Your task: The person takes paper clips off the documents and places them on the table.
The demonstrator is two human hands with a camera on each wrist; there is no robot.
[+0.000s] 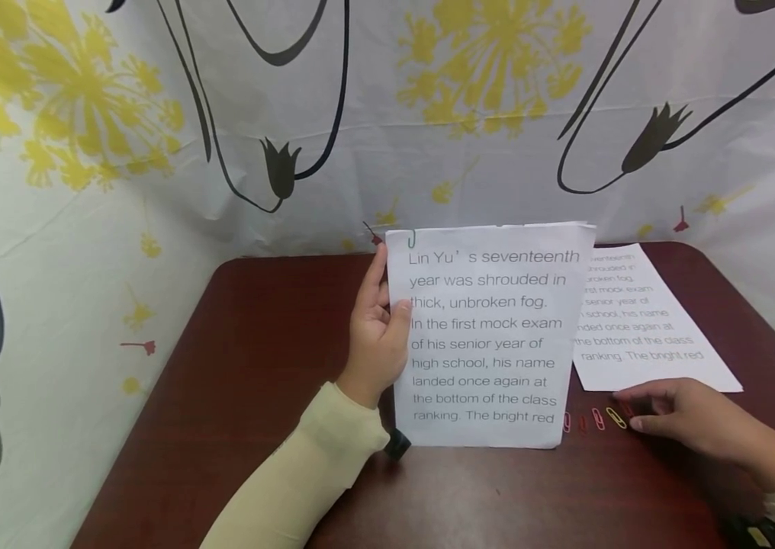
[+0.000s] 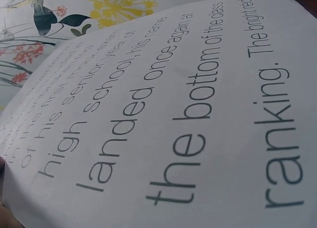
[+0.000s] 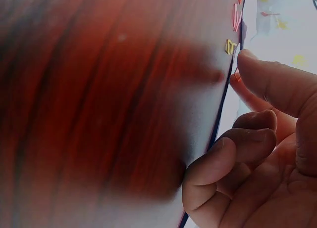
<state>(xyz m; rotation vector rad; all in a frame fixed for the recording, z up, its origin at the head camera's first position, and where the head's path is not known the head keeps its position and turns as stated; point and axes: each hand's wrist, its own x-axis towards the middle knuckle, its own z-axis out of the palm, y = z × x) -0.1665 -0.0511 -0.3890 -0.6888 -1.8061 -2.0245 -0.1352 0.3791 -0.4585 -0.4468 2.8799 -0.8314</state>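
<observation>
My left hand (image 1: 377,335) grips the left edge of some printed sheets (image 1: 483,335), thumb in front and fingers behind, and holds them upright above the table. A green paper clip (image 1: 411,239) sits on their top left corner. The same printed text on the sheets (image 2: 163,114) fills the left wrist view. On the right, my right hand (image 1: 696,419) is low at the table, thumb and index finger apart around a red paper clip (image 3: 237,75); its other fingers are curled. Beside it lie a yellow paper clip (image 1: 615,418) and a pink paper clip (image 1: 598,418).
Another printed sheet (image 1: 655,328) lies on the dark red table (image 1: 278,343), behind my right hand. More clips continue the row leftward, including a dark red paper clip (image 1: 582,423), up to the held sheets. A flower-patterned curtain (image 1: 360,114) stands behind the table.
</observation>
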